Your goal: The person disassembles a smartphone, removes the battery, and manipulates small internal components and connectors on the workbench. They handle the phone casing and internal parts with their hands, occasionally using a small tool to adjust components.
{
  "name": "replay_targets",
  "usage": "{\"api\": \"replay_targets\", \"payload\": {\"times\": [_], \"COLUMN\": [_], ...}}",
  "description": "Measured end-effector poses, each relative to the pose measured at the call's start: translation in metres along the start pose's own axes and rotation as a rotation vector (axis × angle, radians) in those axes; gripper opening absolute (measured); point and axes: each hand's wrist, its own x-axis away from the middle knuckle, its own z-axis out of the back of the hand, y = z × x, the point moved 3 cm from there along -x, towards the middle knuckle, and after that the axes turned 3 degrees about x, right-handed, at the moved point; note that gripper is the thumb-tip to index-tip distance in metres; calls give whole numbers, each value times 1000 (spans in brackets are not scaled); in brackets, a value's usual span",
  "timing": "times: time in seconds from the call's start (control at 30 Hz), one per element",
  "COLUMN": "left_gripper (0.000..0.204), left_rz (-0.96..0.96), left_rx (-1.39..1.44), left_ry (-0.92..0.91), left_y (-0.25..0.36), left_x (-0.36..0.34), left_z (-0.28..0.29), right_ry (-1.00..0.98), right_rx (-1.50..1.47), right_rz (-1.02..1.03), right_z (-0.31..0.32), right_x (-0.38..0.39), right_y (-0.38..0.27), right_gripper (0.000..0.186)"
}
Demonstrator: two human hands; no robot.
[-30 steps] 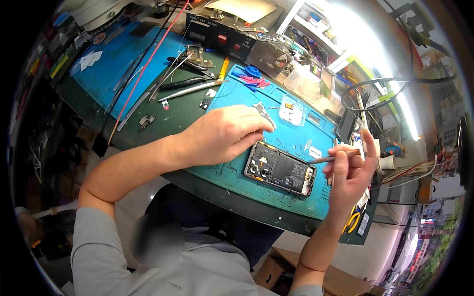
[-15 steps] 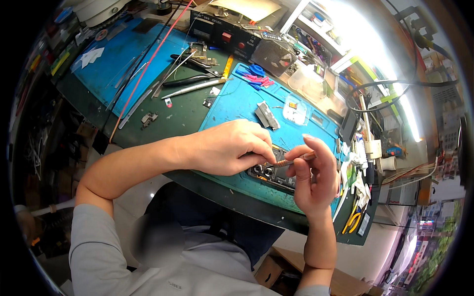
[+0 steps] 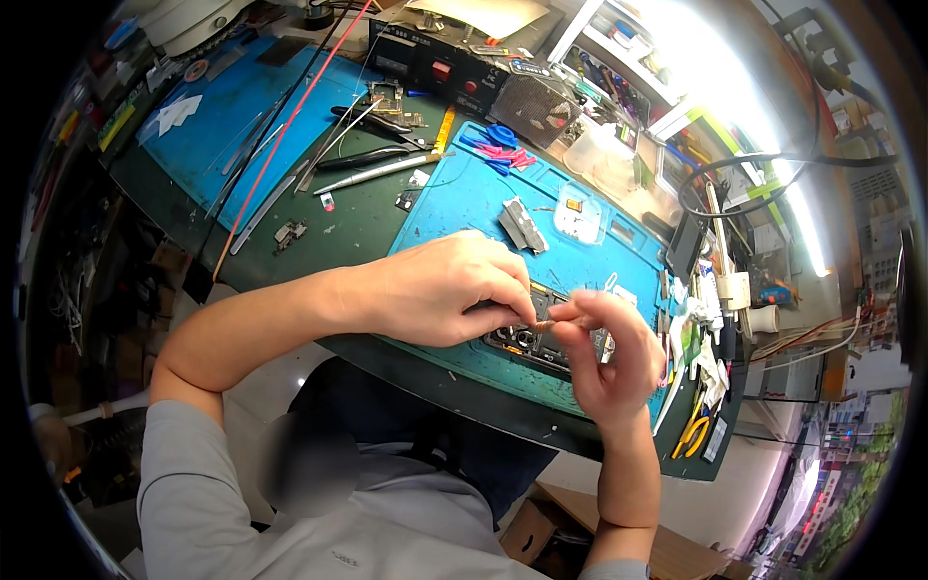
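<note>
An opened smartphone (image 3: pixel 527 349) with its inner parts and camera rings bare lies on the blue work mat (image 3: pixel 447 227). Above it, my right hand (image 3: pixel 619 358) grips a slim screwdriver-like tool (image 3: pixel 545 326) with a coppery, ridged part, mostly hidden by the fingers. My left hand (image 3: pixel 459 290) comes in from the left, thumb and forefinger pinched together at the tool's tip end. Whatever sits in that pinch is too small to make out. Farther up the mat lie a grey metal part (image 3: pixel 523 226) and a clear plastic box (image 3: pixel 579 215).
Left of the mat lie black-handled pliers (image 3: pixel 365 158), a silver pen-like tool (image 3: pixel 379 174) and a small metal part (image 3: pixel 289 235). Pink and blue clips (image 3: pixel 503 153) sit at the mat's far edge. Yellow-handled pliers (image 3: pixel 690 437) lie at the right; a black cable loop (image 3: pixel 744 184) hangs above.
My right hand has turned and its fingers have come down and closer to the left hand, so less of the tool shows. The left hand has barely moved.
</note>
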Motion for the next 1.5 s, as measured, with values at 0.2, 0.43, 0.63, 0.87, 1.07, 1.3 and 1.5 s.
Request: {"api": "replay_targets", "payload": {"times": [0.2,0.43,0.63,0.87,1.07,1.3,1.5], "left_gripper": [33,70,60,54,60,48,60], "left_rz": [53,167,260,185,71,206,109], "left_rx": [51,451,139,220,157,-4,144], "left_ry": [8,17,97,67,52,-43,50], "left_y": [3,13,14,17,21,23,10], "left_x": [-4,-16,-25,-22,-22,-28,-22], "left_z": [2,-5,-9,-4,-4,0,-2], "right_ry": [-1,-21,-85,-1,12,-9,6], "right_rx": [56,-105,86,-261,-82,11,-46], "right_rz": [59,-171,-28,-321,-200,-160,-188], "right_z": [6,6,10,2,2,1,0], "right_x": [-15,-13,-23,-11,-11,-14,-10], "right_y": [-15,-16,-14,-10,-10,-13,-11], "right_gripper": [42,41,44,47,50,52,55]}}
